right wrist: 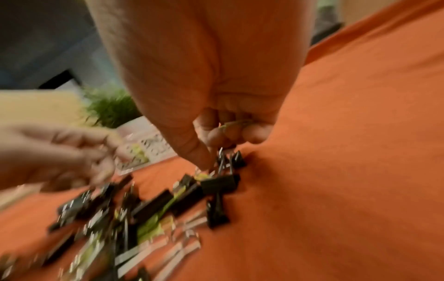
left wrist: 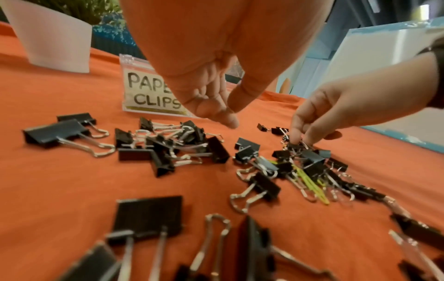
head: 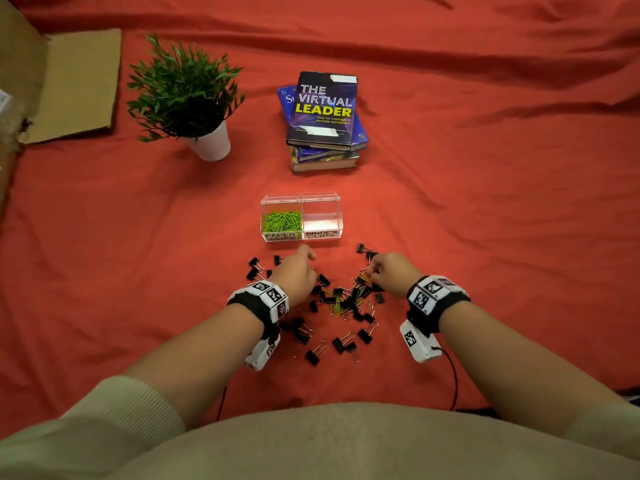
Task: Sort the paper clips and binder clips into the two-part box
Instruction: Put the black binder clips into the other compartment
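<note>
A clear two-part box stands on the red cloth; its left part, labelled PAPER CLIPS, holds green paper clips, and the BINDER CLIPS part is bare. In front lies a mixed pile of black binder clips and green paper clips. My right hand reaches into the pile's right side, thumb and forefinger pinching down, with green paper clips tucked in its curled fingers. My left hand hovers between pile and box, fingers curled with the thumb at the forefinger; nothing shows in it.
A potted plant in a white pot stands at the back left, a stack of books behind the box, and flattened cardboard at the far left. Loose binder clips are scattered toward my body.
</note>
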A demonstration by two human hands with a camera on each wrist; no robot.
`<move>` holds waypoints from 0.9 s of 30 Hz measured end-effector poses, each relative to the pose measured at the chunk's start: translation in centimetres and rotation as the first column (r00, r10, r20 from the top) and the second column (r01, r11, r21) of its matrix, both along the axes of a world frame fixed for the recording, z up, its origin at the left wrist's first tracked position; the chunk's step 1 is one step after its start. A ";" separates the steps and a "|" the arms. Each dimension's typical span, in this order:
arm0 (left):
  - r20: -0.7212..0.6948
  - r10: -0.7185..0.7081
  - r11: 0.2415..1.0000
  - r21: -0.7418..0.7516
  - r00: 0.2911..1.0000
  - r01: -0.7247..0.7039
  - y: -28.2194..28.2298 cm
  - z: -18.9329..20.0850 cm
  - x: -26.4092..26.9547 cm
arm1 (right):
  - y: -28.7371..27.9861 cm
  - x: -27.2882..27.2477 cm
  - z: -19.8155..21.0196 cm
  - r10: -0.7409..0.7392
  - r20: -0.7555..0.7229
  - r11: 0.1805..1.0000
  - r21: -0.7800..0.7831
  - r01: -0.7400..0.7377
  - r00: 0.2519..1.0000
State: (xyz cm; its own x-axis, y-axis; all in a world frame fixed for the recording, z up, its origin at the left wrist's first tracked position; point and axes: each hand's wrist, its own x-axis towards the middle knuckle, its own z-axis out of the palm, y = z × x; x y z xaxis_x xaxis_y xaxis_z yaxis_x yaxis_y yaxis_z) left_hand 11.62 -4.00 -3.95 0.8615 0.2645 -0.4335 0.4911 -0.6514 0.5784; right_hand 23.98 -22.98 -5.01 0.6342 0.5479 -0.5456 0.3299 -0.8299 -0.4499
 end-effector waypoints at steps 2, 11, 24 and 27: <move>0.001 0.004 0.999 -0.033 1.000 -0.004 -0.6 0.2 0.1 | 0.2 -0.6 -0.1 0.121 0.124 0.992 -0.060 -0.114 0.985; -0.056 -0.222 0.973 0.047 0.973 0.225 -3.6 -0.8 0.5 | 0.5 -1.6 -0.6 0.324 0.309 0.946 -0.126 -0.299 0.894; -0.019 0.176 0.984 0.001 0.984 -0.176 -1.2 -0.3 2.2 | -0.7 0.8 1.0 -0.247 -0.367 0.919 0.206 0.337 0.897; -0.016 0.229 0.973 0.035 0.973 -0.228 -0.5 -0.3 2.4 | -0.2 0.0 1.4 -0.226 -0.335 0.932 0.198 0.303 0.914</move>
